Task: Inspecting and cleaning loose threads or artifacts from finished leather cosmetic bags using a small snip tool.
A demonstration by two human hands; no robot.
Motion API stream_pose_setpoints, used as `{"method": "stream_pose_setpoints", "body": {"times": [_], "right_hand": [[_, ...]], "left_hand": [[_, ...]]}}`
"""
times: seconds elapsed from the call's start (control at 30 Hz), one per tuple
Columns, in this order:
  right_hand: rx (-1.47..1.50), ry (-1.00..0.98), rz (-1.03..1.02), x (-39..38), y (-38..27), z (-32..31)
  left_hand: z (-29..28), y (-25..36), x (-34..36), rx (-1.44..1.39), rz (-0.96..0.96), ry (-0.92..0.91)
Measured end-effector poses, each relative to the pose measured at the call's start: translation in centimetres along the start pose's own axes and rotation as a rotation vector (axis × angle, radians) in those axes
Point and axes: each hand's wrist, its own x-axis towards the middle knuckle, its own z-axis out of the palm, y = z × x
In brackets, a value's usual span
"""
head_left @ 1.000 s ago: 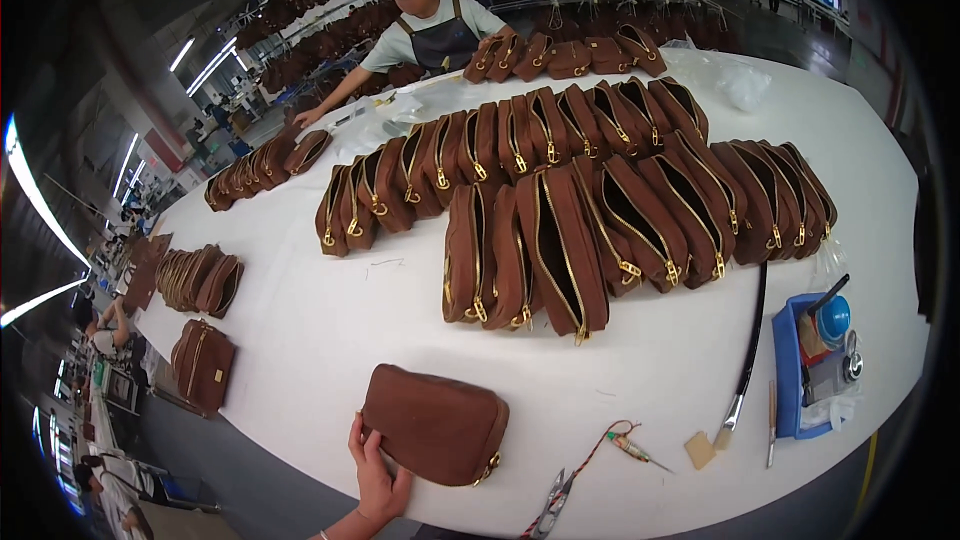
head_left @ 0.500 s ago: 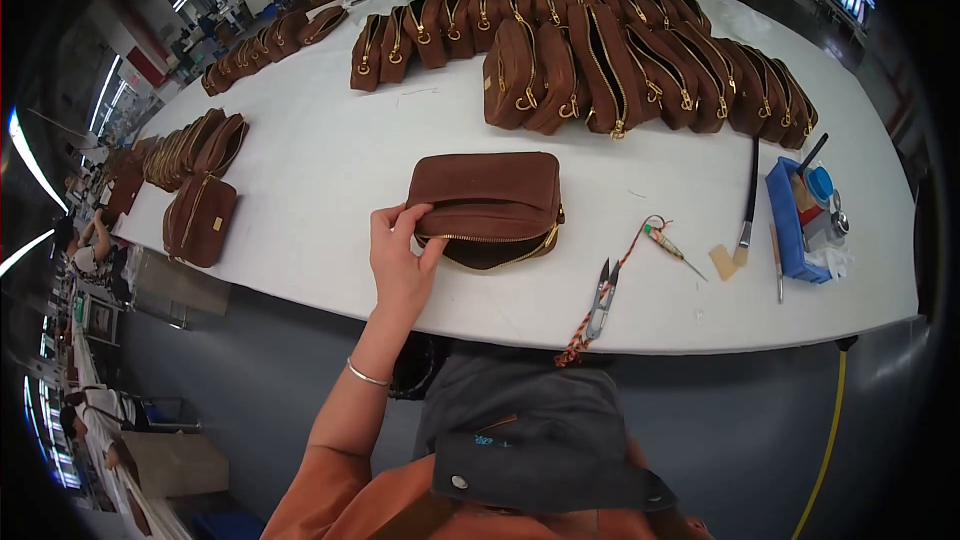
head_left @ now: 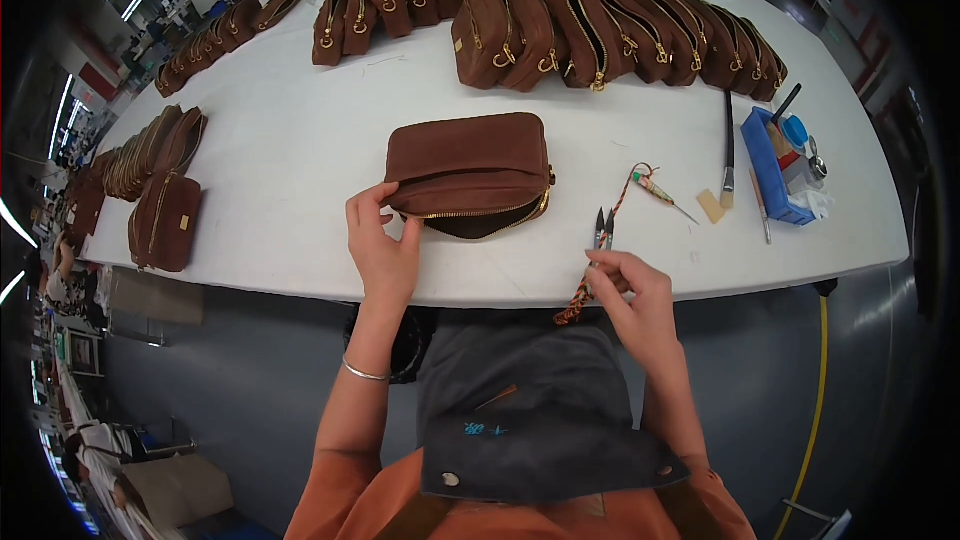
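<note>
A brown zip pouch [head_left: 465, 146] lies in front of me, its gold zip partly undone along the near side. At its near left corner, my left hand [head_left: 384, 258] pinches the edge between thumb and fingers. My right hand [head_left: 640, 302] has its fingers closed about the handles of grey thread snips [head_left: 604, 228], which lie at the table's near edge with their blades pointing away from me. An orange-and-black braided cord [head_left: 573, 308] trails from the snips over the edge. Beyond them, an awl [head_left: 660, 192] with a wrapped handle rests on the table.
Rows of similar brown pouches [head_left: 590, 35] stand along the far side of the white table [head_left: 290, 160]. More pouches [head_left: 165, 220] sit at the left. At the right are a blue tray [head_left: 772, 175] of supplies, a flat brush [head_left: 729, 145] and a small tan block [head_left: 711, 206].
My right hand has come into view from below and closed on the snips. My left hand still pinches the pouch's corner. The whole view has shifted slightly.
</note>
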Motion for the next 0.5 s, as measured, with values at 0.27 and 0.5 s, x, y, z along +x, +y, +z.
{"method": "stream_pose_setpoints", "body": {"times": [0.27,0.5], "right_hand": [[-0.211,0.128,-0.08,7.1,0.2,4.0],[-0.048,0.049,-0.053,8.7,1.3,6.0]], "left_hand": [[0.7,1.5,-3.5,-0.077,0.123,-0.064],[2.9,2.7,-3.0,-0.155,0.237,-0.342]]}}
